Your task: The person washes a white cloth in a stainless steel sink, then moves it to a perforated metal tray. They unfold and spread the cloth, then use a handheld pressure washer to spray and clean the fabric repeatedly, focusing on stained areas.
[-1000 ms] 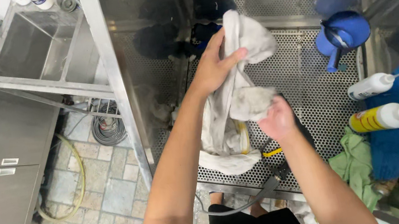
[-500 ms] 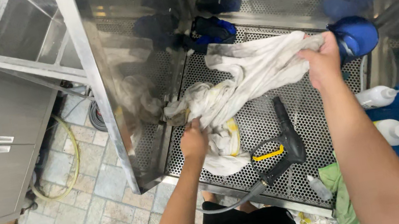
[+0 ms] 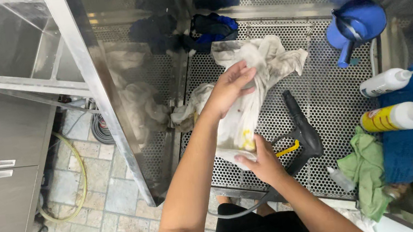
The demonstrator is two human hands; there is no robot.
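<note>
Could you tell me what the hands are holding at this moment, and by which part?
Both hold one stained white cloth: the left hand grips its bunched middle, and the right hand pinches its lower edge, above the perforated metal table.

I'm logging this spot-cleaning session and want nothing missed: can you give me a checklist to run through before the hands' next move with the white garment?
1. Left hand grips the stained white fabric garment at its upper part: ok.
2. Right hand pinches the garment's lower edge: ok.
3. Garment lies spread flat on the perforated metal table: not ok, it is bunched and creased.
4. Black spray gun with yellow trigger lies within reach beside the garment: ok.
5. White squeeze bottle and yellow-labelled bottle capped: ok, as far as visible.
6. Stain treated: cannot tell.
</note>
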